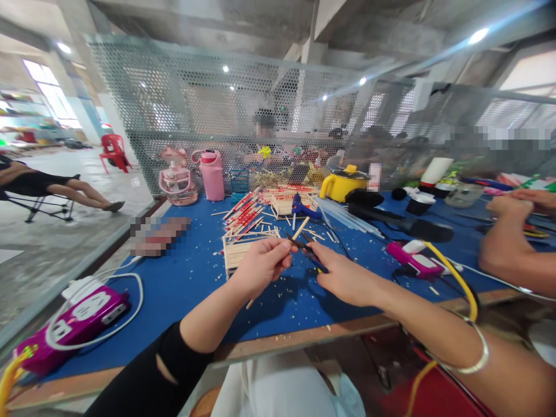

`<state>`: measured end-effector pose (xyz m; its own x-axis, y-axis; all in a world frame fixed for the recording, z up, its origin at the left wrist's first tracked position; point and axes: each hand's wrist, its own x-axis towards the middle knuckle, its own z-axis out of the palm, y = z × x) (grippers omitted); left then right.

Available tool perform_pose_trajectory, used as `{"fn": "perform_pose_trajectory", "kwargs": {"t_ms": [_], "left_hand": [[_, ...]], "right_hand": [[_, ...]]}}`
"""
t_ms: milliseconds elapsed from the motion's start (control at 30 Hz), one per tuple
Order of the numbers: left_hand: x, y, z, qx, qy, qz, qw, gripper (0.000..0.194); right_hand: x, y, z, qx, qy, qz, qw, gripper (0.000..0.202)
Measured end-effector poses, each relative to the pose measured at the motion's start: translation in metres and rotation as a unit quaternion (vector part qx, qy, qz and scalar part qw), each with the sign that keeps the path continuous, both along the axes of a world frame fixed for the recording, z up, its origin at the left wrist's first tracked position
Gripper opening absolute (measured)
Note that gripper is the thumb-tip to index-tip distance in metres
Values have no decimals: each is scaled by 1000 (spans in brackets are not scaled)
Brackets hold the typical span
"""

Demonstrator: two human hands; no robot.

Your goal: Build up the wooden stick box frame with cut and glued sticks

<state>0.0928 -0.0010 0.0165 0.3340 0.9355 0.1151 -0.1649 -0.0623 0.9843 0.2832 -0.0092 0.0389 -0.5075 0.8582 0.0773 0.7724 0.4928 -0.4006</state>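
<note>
My left hand (266, 260) pinches a thin pale wooden stick (300, 228), whose lower end pokes out below the palm. Wrapped round the handles of a dark hand cutter (309, 250) is my right hand (345, 278). The cutter's jaws are at the stick, close to my left fingertips; whether they bite into it I cannot tell. Just behind my left hand stands a small slatted frame of wooden sticks (237, 255). A similar wooden frame (284, 207) sits farther back, with a blue glue gun (299, 205) beside it. Red-wrapped sticks (245, 213) lie in a pile.
Offcuts litter the blue tabletop (174, 313). Purple power strips (78, 324) with cables lie left and right. Pink bottles (211, 176), a yellow pot (343, 185) and clear glue sticks (347, 217) stand or lie before a perforated screen (195, 104). A co-worker's arm (512, 249) is at right.
</note>
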Motion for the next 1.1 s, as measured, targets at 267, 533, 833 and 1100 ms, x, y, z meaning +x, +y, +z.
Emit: {"fn": "perform_pose_trajectory", "kwargs": {"t_ms": [267,533,833,1100], "left_hand": [[-8,3,6,-2,-10,4,1000,32],[-7,4,3,68,123,56,988,26],[-17,-5,11,262,346,-49,900,28],[-25,-10,19,243,251,-142,926,29]], "right_hand": [[72,22,5,-40,-174,-332,926,71],[76,33,-7,130,-225,-354,899,65],[-17,-4,35,136,-173,125,968,30],[-3,11,19,-148,136,206,958,32]]}}
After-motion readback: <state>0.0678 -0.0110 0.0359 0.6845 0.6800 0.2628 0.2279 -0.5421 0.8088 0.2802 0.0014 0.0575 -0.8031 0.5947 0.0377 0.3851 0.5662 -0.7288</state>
